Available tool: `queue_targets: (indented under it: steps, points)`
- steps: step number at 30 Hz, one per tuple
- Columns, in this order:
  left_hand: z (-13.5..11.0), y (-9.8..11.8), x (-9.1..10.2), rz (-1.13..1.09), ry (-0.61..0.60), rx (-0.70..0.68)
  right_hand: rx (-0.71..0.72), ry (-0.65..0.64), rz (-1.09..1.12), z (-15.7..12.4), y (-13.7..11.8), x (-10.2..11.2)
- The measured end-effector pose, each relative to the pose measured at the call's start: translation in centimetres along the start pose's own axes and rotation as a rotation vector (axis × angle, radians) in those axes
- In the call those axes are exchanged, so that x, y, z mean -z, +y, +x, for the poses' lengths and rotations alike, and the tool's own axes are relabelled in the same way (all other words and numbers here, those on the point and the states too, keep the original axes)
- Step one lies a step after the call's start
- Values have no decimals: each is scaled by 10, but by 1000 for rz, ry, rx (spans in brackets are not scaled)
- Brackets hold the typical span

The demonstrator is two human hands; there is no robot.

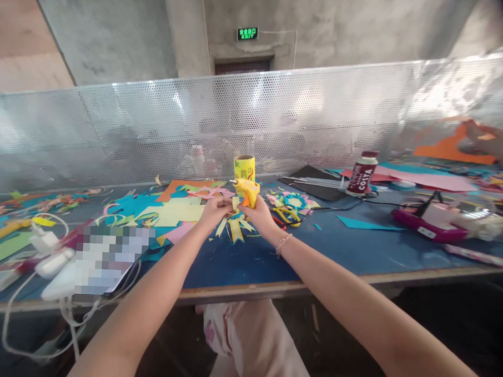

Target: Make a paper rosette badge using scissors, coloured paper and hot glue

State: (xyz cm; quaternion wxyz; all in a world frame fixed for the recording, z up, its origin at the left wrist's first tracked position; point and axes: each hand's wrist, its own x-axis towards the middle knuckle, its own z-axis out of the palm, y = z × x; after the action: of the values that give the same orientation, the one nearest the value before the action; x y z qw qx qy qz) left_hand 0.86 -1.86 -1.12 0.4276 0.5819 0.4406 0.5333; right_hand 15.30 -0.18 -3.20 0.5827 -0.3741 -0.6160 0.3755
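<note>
My right hand (259, 212) is wrapped round the grip of a yellow hot glue gun (248, 188), whose nozzle points left. Close beside it, the fingers of my left hand (217, 212) pinch a small piece of pale yellow paper (235, 203). Just below both hands lies a paper craft (236, 230) with yellow and blue strips fanning out; my fingers hide its upper part. A yellow cylindrical can (244, 167) stands behind the glue gun. To the right lie a round paper flower (295, 200) with a blue ring and yellow-handled scissors (289, 217).
Paper scraps (175, 210) cover the table's left side. A white power strip with cables (60, 266) is at front left. On the right are a Costa bottle (362, 174), a purple tray (431, 224) and coloured sheets. Another person's hand (481, 140) holds orange paper. A perforated metal screen (162, 129) runs behind.
</note>
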Motion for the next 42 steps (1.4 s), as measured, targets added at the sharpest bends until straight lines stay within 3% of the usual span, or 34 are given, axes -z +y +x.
queue_targets:
  steps: [12,42]
  points:
    - [0,1,-3,-13,28,3,-51,11,106,5,10,0]
    - [0,1,-4,56,18,-48,-71,21,175,2,2,0]
